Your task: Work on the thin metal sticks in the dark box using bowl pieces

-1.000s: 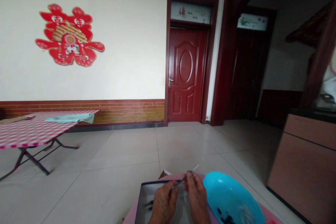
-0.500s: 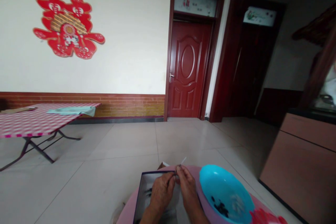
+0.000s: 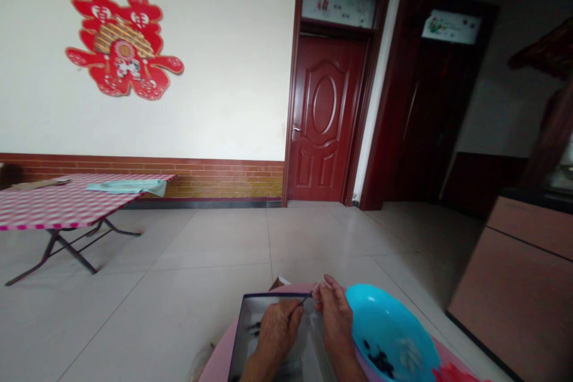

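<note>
Over a shallow dark-rimmed box [image 3: 245, 316], my left hand [image 3: 276, 328] pinches a thin dark stick-like piece that points up toward the other hand. My right hand [image 3: 336, 316] is closed at the box's far right corner, with something small and whitish at its fingertips, too small to make out. Dark slender pieces [image 3: 255, 328] lie inside the box, left of my left hand. A blue bowl [image 3: 380, 310] stands to the right of my right hand, holding black pieces [image 3: 381, 363] and clear whitish pieces [image 3: 408, 355].
Box and bowl rest on a pink round surface [image 3: 219, 351]. Something red [image 3: 454, 373] lies by the bowl's lower right. Farther off are a checkered folding table [image 3: 58, 206] with a pale green cloth [image 3: 128, 187], a red door [image 3: 324, 119] and a brownish cabinet [image 3: 514, 274].
My hands have moved apart, the right one going rightward. The thin dark piece now shows between them. The camera view has shifted slightly.
</note>
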The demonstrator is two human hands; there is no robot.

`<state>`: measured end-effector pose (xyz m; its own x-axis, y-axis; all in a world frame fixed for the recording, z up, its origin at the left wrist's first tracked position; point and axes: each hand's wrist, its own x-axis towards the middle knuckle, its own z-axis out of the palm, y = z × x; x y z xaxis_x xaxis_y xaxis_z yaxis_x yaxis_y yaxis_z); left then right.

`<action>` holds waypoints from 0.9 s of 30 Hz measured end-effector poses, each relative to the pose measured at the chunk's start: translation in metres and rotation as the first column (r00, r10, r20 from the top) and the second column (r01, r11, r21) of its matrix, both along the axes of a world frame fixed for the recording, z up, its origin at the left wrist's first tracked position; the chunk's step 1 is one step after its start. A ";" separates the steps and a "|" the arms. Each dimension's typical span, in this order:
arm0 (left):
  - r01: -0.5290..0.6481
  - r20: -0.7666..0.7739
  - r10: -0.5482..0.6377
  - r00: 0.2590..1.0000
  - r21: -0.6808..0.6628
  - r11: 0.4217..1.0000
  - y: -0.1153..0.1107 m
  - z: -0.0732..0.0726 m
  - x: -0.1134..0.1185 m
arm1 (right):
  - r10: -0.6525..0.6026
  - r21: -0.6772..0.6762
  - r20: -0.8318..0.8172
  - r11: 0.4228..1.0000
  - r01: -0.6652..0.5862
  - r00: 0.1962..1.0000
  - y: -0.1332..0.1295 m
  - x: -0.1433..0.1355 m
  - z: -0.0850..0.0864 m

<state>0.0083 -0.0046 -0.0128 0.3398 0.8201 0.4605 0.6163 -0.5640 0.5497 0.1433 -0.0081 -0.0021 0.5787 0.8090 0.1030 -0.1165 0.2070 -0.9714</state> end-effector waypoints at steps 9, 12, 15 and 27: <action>-0.021 0.146 0.000 0.989 0.141 0.990 0.011 -0.026 0.004 | 0.082 -0.079 0.066 0.994 -0.076 0.994 0.003 -0.001 -0.004; -0.032 0.209 0.013 0.978 0.092 0.995 0.013 -0.028 0.006 | 0.150 -0.113 0.140 0.984 -0.134 0.979 0.000 -0.004 0.000; -0.008 0.256 0.001 0.967 0.025 1.000 0.012 -0.023 0.005 | 0.171 -0.122 0.249 0.982 -0.144 0.953 0.000 -0.007 0.001; -0.087 0.142 0.083 0.986 0.021 0.996 0.009 -0.011 0.001 | 0.094 0.035 0.579 0.990 -0.140 0.810 0.004 -0.003 -0.016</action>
<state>0.0089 0.0041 -0.0233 0.1995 0.8299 0.5210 0.5801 -0.5286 0.6197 0.1404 -0.0041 -0.0178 0.2967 0.8438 0.4472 0.4305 0.2998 -0.8513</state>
